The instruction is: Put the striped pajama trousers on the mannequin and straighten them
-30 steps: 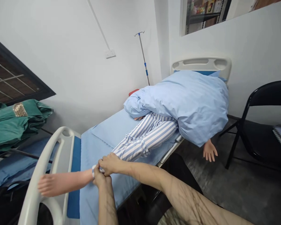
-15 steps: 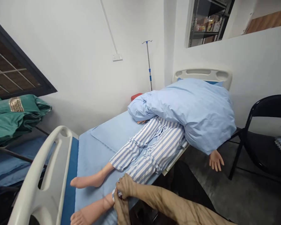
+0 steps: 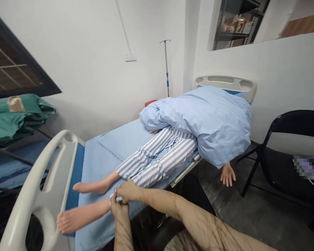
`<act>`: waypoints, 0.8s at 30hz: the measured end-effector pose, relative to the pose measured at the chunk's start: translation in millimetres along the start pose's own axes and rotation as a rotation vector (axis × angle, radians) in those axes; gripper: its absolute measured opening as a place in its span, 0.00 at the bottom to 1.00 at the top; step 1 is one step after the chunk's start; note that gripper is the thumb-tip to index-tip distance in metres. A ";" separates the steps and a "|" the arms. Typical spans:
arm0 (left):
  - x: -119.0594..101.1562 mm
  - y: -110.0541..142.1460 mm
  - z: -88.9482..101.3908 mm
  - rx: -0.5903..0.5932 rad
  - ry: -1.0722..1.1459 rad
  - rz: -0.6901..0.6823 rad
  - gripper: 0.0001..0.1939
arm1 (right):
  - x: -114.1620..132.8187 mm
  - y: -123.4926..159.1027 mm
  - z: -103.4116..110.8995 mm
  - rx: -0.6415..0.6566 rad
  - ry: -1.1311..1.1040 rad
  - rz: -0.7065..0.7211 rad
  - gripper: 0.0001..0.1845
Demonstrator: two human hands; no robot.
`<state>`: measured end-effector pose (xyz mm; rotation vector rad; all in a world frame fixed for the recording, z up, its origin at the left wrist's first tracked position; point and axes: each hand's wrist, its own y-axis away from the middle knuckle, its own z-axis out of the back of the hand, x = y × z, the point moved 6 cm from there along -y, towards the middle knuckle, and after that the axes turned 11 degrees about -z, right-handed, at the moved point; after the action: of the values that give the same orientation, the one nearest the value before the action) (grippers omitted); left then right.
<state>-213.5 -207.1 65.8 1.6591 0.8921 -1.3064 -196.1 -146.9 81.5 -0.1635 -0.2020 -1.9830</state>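
Observation:
A figure that looks like a manikin lies on the bed, in blue-and-white striped trousers (image 3: 172, 153). My left hand (image 3: 119, 208) and my right hand (image 3: 128, 191) are closed side by side on the trouser cuff (image 3: 115, 198) of the nearer leg, just above the ankle. From this cuff the bare near foot (image 3: 70, 219) sticks out and overlaps the footboard in view. The other bare foot (image 3: 91, 187) rests on the light blue sheet (image 3: 94, 162). My right forearm crosses in front of the bed's near side. My fingertips are partly hidden in the cloth.
A bunched blue quilt (image 3: 204, 122) covers the figure's upper body, and one manikin hand (image 3: 228, 175) hangs over the bed's near side. The footboard (image 3: 52, 167) stands left. A black folding chair (image 3: 277, 157) is at right, a drip stand (image 3: 166, 66) behind the bed.
The view has shifted, so the bed sits further left and the chair shows more. Both hands keep hold of the cuff. The near foot now appears further over the footboard.

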 end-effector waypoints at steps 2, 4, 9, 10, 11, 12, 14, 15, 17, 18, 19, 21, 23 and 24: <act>-8.1 -1.3 -0.3 -0.177 0.188 -0.009 0.12 | 1.7 4.6 24.5 -0.075 0.010 -0.008 0.20; -29.9 -3.4 -5.4 -0.287 0.320 -0.120 0.12 | 0.8 11.5 55.1 -0.173 0.010 -0.030 0.16; -98.7 -4.8 -41.6 -0.335 0.379 -0.323 0.13 | -19.2 33.0 145.8 -0.386 -0.017 -0.057 0.21; -117.9 -2.5 -54.7 -0.285 0.407 -0.412 0.14 | -26.5 38.4 165.8 -0.419 -0.031 -0.072 0.20; -138.1 1.6 -69.2 -0.231 0.437 -0.508 0.16 | -34.1 44.2 186.0 -0.449 -0.039 -0.083 0.20; -158.1 7.0 -84.8 -0.181 0.458 -0.590 0.17 | -42.4 50.6 206.2 -0.477 -0.041 -0.100 0.20; -196.7 20.5 -118.1 -0.100 0.459 -0.728 0.20 | -60.3 64.2 244.9 -0.527 -0.038 -0.139 0.20; -214.6 27.7 -135.1 -0.076 0.442 -0.787 0.21 | -70.1 71.3 263.1 -0.556 -0.037 -0.158 0.20; -246.8 41.5 -170.7 -0.009 0.383 -0.897 0.21 | -91.3 86.0 296.3 -0.627 -0.041 -0.199 0.21; -260.4 47.5 -189.3 0.042 0.339 -0.944 0.20 | -102.6 93.2 310.7 -0.668 -0.043 -0.219 0.21; -272.2 52.7 -207.9 0.106 0.288 -0.983 0.20 | -113.9 100.0 323.6 -0.707 -0.043 -0.241 0.21; -290.3 61.0 -241.7 0.228 0.183 -1.042 0.22 | -135.4 111.9 344.4 -0.772 -0.042 -0.281 0.21; -303.9 68.2 -268.2 0.315 0.090 -1.104 0.23 | -153.5 121.4 360.4 -0.827 -0.055 -0.308 0.21; -309.5 73.7 -281.0 0.386 0.021 -1.156 0.22 | -160.9 125.2 366.8 -0.852 -0.070 -0.316 0.21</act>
<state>-101.9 6.5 415.2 1.4052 1.8351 -2.3219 -7.9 25.2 414.8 -0.7843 0.6237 -2.2639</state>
